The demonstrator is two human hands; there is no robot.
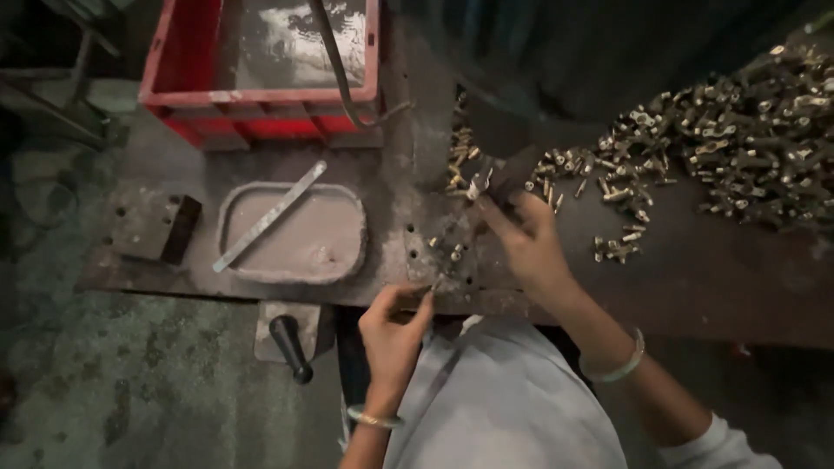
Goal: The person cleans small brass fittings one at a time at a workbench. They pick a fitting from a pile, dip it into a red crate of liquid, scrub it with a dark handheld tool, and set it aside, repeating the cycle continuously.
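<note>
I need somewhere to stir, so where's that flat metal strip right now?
In the head view, the flat metal strip lies slanted across the grey oval tray, left of both hands and just below the red crate.

No packages, labels, signs or screens anywhere in this view, near or far, left or right.
</note>
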